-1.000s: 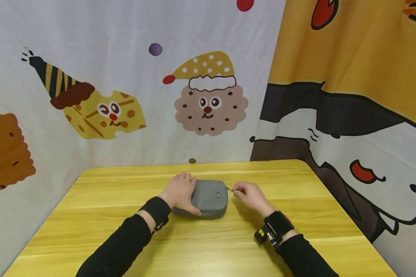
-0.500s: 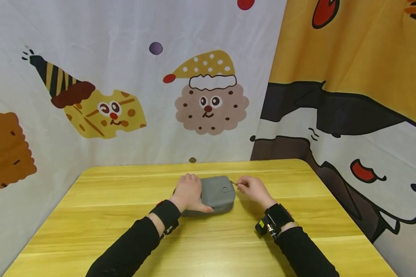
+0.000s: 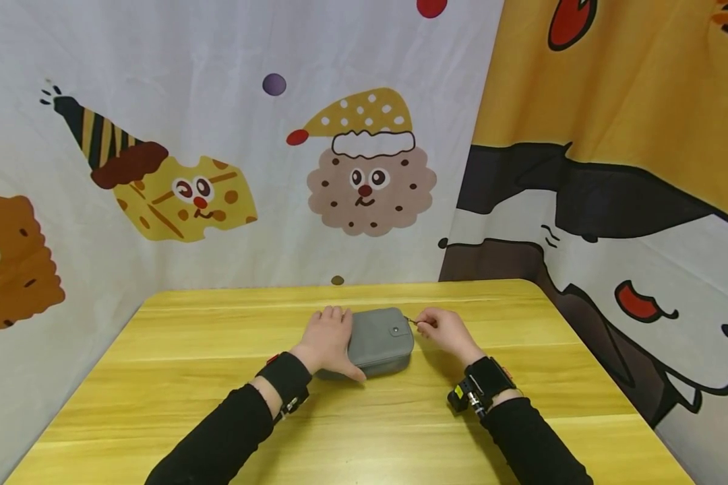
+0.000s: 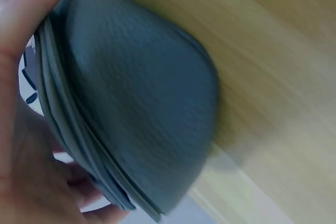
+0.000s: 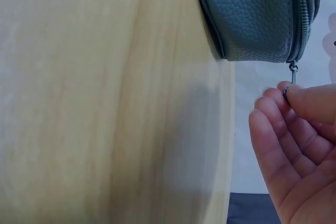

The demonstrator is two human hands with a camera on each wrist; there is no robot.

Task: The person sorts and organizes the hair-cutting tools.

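A grey leather-look zip pouch lies on the table, its flap with a round snap facing up. My left hand grips its left part, thumb along the near side and fingers over the far side. In the left wrist view, that hand is wrapped about the edge of the pouch. With thumb and fingertips, my right hand pinches the zipper pull just off the pouch's far right corner. The zipper runs along the pouch's side in the right wrist view, with its teeth meshed where seen.
The yellow wood-grain table spreads around both hands. Behind its far edge hangs a white curtain with cartoon prints, and a patterned curtain stands at the right. Wrist cameras are strapped to both arms.
Over the past second the pouch has moved right and a little away, turning slightly, with both hands following. In the last half second, the left hand has shifted slightly left on it.
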